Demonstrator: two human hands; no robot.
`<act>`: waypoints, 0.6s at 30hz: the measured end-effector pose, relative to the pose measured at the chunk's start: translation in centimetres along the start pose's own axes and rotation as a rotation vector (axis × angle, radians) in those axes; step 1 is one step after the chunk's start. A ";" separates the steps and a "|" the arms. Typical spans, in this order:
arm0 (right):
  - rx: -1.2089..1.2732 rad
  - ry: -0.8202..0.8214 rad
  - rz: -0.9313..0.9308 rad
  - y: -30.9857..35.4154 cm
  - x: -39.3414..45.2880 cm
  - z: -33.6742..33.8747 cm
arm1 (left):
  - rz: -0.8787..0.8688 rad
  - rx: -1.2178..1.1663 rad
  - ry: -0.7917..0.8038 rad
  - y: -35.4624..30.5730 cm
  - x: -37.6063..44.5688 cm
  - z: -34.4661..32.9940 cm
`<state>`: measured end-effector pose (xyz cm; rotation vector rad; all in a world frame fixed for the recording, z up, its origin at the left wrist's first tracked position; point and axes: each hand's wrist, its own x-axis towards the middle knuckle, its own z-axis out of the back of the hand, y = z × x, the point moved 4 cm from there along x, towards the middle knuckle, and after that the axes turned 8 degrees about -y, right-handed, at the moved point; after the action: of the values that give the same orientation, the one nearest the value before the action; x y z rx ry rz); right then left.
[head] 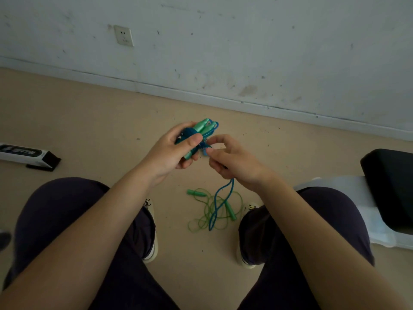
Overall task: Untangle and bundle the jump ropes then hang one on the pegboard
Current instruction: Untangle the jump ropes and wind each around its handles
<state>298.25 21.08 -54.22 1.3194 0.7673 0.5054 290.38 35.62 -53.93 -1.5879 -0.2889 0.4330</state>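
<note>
**Blue jump rope nearly bundled as green one waits on the floor**

A seated person holds a blue jump rope (pixel 196 135) above the knees. The left hand (pixel 172 151) is curled round the rope's two pale green handles (pixel 204 127) and the cord wound about them, its thumb pressing on the wraps. The right hand (pixel 228 159) pinches the cord just beside the bundle between thumb and fingertips, and a free loop of blue cord (pixel 220 202) hangs down from under that hand toward the floor (pixel 89 121).

A second rope, the green jump rope (pixel 212 209), lies in a loose tangle on the floor between the person's shoes, its two green handles apart from each other at the tangle's edges. The hanging blue loop crosses in front of it; whether the two touch cannot be told.

The cord looks thin, light and limp, and judging by its sheen it may be slick, so the wraps would likely spring loose unless kept pinned. The rigid handles appear to be the surest place to take hold, with the thumb clamping the coils against them. The green rope would probably be best lifted by one handle and shaken free.

No pegboard is in view. A long printed box (pixel 24 154) lies on the floor to the left, and a black cushion (pixel 391 182) sits to the right.
</note>
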 end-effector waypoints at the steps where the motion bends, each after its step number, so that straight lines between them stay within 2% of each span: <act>1: -0.035 -0.015 0.010 0.0 0.1 0.1 | 0.017 -0.023 -0.012 -0.1 -0.1 0.0; 5: -0.226 -0.090 0.045 0.1 0.5 0.4 | 0.023 -0.014 -0.059 0.0 -0.2 -0.3; 8: -0.346 -0.126 0.107 0.4 0.3 0.7 | 0.033 0.027 -0.239 -0.1 0.4 1.2; 11: -0.297 -0.120 0.216 1.5 -0.2 0.9 | 0.025 0.078 -0.307 -0.1 0.9 2.5; 14: -0.295 -0.128 0.308 2.5 -0.5 0.9 | 0.016 0.264 -0.169 0.6 0.9 1.7; 18: -0.427 -0.111 0.401 2.8 -0.6 0.5 | 0.129 0.437 0.174 1.8 0.5 0.3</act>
<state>298.47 20.87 -51.31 1.0863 0.2744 0.8560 290.57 35.95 -55.79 -1.2082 0.0423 0.4208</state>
